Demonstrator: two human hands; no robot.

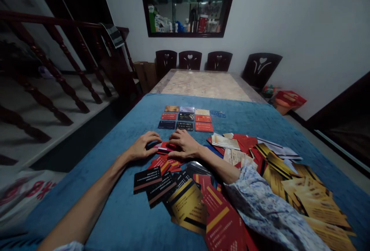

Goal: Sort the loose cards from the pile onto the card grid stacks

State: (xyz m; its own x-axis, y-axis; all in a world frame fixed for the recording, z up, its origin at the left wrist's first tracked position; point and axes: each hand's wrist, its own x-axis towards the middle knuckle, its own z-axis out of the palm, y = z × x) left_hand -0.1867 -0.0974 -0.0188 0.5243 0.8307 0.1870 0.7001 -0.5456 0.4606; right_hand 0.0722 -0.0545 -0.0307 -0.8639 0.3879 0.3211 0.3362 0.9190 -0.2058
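My left hand and my right hand face each other low over the cloth, fingers curled around opposite ends of red cards. How many cards lie between them is hidden by the fingers. Just below are loose red cards with yellow stripes. Nearer me, black cards fan out, partly under a gold card. Larger red cards spread beneath my right forearm. Beyond my hands, several cards lie in neat rows, with a black card and a red card in the closest row.
A mixed heap of red and cream cards lies right of my right arm, with gold cards fanned out nearer me. A blue cloth covers this part of the table. Dark chairs stand behind; a wooden railing runs on the left.
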